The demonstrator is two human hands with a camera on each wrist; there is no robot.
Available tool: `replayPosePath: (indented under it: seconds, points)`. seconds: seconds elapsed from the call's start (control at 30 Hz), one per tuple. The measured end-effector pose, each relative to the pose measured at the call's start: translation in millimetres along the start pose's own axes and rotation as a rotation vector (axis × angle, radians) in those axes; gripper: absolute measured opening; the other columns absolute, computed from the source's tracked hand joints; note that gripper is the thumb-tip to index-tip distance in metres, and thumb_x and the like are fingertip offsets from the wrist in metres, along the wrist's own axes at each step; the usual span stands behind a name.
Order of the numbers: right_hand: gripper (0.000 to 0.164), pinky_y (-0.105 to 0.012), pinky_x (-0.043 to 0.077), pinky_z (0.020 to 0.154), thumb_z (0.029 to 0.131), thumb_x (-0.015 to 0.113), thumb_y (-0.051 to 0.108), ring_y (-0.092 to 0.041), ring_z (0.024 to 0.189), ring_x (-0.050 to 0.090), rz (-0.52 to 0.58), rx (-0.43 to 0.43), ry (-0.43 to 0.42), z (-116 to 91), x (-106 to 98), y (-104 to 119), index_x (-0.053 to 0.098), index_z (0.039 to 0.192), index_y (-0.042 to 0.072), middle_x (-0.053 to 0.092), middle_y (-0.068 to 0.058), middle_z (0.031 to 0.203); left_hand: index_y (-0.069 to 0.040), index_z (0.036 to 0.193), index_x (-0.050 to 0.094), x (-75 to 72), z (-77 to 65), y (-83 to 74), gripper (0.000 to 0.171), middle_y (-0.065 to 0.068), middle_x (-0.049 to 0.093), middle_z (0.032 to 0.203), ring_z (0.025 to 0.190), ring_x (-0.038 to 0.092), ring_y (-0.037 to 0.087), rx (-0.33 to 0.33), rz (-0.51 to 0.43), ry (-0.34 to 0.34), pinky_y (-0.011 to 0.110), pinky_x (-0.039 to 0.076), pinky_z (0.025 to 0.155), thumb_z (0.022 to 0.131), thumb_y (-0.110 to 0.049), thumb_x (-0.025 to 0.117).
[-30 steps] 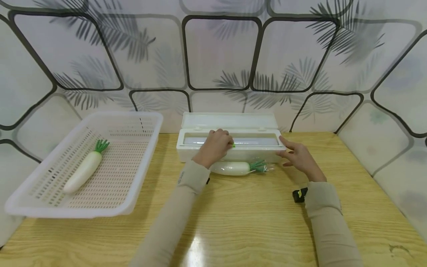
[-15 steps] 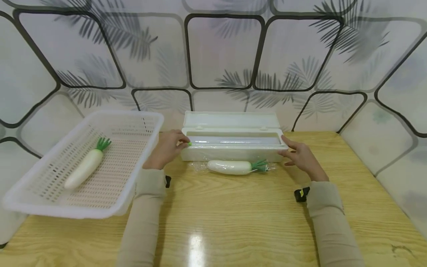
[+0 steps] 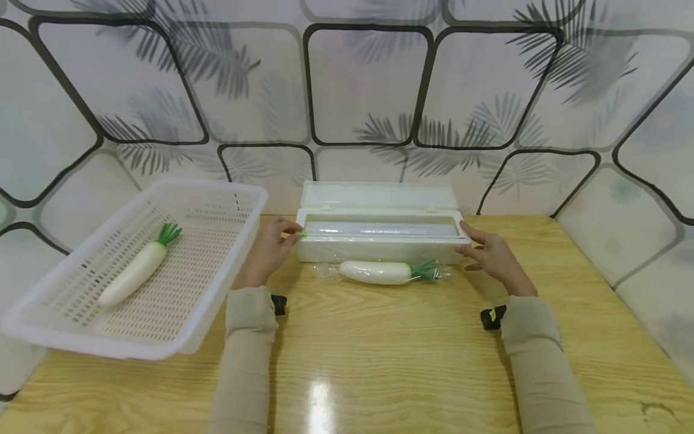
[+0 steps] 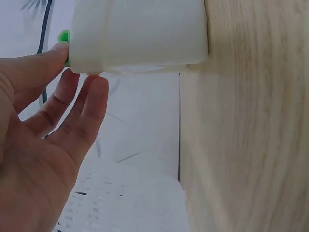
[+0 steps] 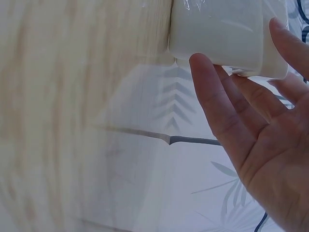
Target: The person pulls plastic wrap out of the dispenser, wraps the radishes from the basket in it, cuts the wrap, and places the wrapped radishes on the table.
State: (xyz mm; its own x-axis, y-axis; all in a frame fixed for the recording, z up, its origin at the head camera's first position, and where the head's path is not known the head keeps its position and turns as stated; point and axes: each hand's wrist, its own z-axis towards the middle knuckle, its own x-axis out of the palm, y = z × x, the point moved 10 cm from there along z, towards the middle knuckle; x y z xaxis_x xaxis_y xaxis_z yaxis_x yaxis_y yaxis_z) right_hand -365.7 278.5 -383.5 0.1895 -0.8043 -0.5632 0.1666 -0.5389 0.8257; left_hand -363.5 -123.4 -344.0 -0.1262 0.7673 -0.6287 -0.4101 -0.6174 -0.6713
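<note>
A white cling film dispenser box (image 3: 374, 249) stands with its lid (image 3: 379, 194) raised, and a film roll (image 3: 379, 228) shows inside. At its left end, my left hand (image 3: 268, 250) pinches the small green slide cutter (image 4: 64, 36); its other fingertips are right at the box's end. My right hand (image 3: 496, 259) rests extended fingers against the right end, thumb near the top edge. Just in front of the box lies a toy white radish (image 3: 376, 272) with green leaves, wrapped in clear film.
A white perforated plastic basket (image 3: 230, 289) is on the left, holding a second, unwrapped white radish (image 3: 132, 274). Behind the wooden table (image 3: 390, 355) rises a patterned wall (image 3: 363, 84), close to the raised lid.
My left hand has slid leftward with the green cutter, from the middle of the box to its left end, uncovering the wrapped radish. My right hand stays at the right end.
</note>
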Motion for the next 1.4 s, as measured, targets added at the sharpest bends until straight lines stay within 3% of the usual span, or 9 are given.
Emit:
replayPosePath:
  seconds: [0.33, 0.47, 0.53, 0.7, 0.83, 0.93, 1.03, 1.2, 1.4]
  points:
    - [0.067, -0.037, 0.060, 0.078, 0.105, 0.059, 0.018, -0.049, 0.112, 0.060, 0.004, 0.006, 0.003, -1, 2, 2, 0.020, 0.158, 0.003, 0.013, -0.033, 0.161, 0.009, 0.113, 0.070, -1.7, -7.0, 11.9, 0.019, 0.023, 0.060, 0.104, 0.100, 0.060, 0.037, -0.026, -0.128, -0.051, 0.049, 0.055, 0.085, 0.098, 0.002, 0.063]
    - [0.068, -0.038, 0.060, 0.078, 0.105, 0.059, 0.018, -0.048, 0.109, 0.062, -0.050, -0.016, 0.019, 0, 2, 5, 0.020, 0.158, -0.001, 0.017, -0.036, 0.158, 0.007, 0.113, 0.070, -0.9, -5.8, 4.3, 0.019, 0.026, 0.060, 0.113, 0.106, 0.058, 0.040, -0.024, -0.067, -0.065, 0.050, 0.051, 0.085, 0.098, -0.002, 0.065]
    - [0.068, -0.041, 0.060, 0.079, 0.104, 0.060, 0.018, -0.047, 0.107, 0.064, -0.108, -0.035, 0.022, 0, 0, 8, 0.022, 0.157, -0.004, 0.028, -0.038, 0.154, 0.006, 0.113, 0.071, -1.6, -5.0, -3.6, 0.019, 0.027, 0.060, 0.118, 0.109, 0.056, 0.041, -0.015, -0.025, -0.068, 0.052, 0.049, 0.087, 0.098, -0.003, 0.066]
    - [0.064, -0.056, 0.054, 0.087, 0.101, 0.066, 0.021, -0.051, 0.118, 0.056, -0.253, -0.059, 0.000, -2, -9, 17, 0.037, 0.152, -0.007, 0.042, -0.038, 0.145, 0.003, 0.109, 0.073, 0.2, -3.1, -24.1, 0.015, 0.024, 0.062, 0.116, 0.105, 0.055, 0.040, 0.041, 0.087, -0.054, 0.052, 0.047, 0.090, 0.097, -0.005, 0.068]
    - [0.058, -0.064, 0.047, 0.094, 0.100, 0.068, 0.019, -0.054, 0.127, 0.046, -0.259, -0.074, -0.015, -7, -13, 23, 0.045, 0.146, -0.009, 0.040, -0.037, 0.147, 0.002, 0.102, 0.075, 4.9, -2.9, -35.1, 0.012, 0.019, 0.065, 0.108, 0.105, 0.057, 0.037, 0.087, 0.161, -0.038, 0.050, 0.047, 0.090, 0.095, -0.006, 0.071]
    - [0.048, -0.066, 0.043, 0.098, 0.099, 0.068, 0.013, -0.054, 0.129, 0.044, -0.244, -0.127, -0.074, -11, -18, 32, 0.053, 0.138, -0.010, 0.044, -0.035, 0.145, 0.001, 0.101, 0.076, 8.8, -3.8, -39.2, 0.012, 0.018, 0.066, 0.107, 0.104, 0.057, 0.037, 0.118, 0.197, -0.028, 0.050, 0.046, 0.093, 0.094, -0.007, 0.073]
    - [0.034, -0.066, 0.044, 0.094, 0.096, 0.070, 0.006, -0.051, 0.122, 0.051, -0.280, -0.233, -0.171, -13, -21, 45, 0.063, 0.126, -0.010, 0.055, -0.033, 0.135, 0.001, 0.101, 0.076, 10.8, -5.1, -38.8, 0.013, 0.017, 0.066, 0.109, 0.109, 0.056, 0.038, 0.132, 0.231, -0.028, 0.054, 0.043, 0.097, 0.094, -0.009, 0.073]
    - [0.016, -0.058, 0.052, 0.078, 0.090, 0.076, 0.002, -0.041, 0.091, 0.063, -0.388, -0.411, -0.274, -14, -18, 63, 0.074, 0.103, -0.007, 0.068, -0.024, 0.103, -0.001, 0.102, 0.077, 13.1, -6.0, -33.2, 0.014, 0.015, 0.065, 0.113, 0.116, 0.053, 0.039, 0.131, 0.275, -0.026, 0.057, 0.039, 0.099, 0.095, -0.013, 0.072]
    - [0.012, -0.045, 0.050, 0.067, 0.086, 0.079, 0.001, -0.030, 0.076, 0.060, -0.460, -0.452, -0.293, -14, -11, 67, 0.075, 0.095, -0.005, 0.065, -0.014, 0.088, -0.002, 0.097, 0.077, 15.5, -7.1, -37.8, 0.010, 0.012, 0.068, 0.106, 0.111, 0.056, 0.038, 0.237, 0.304, -0.076, 0.056, 0.042, 0.096, 0.092, -0.011, 0.076]
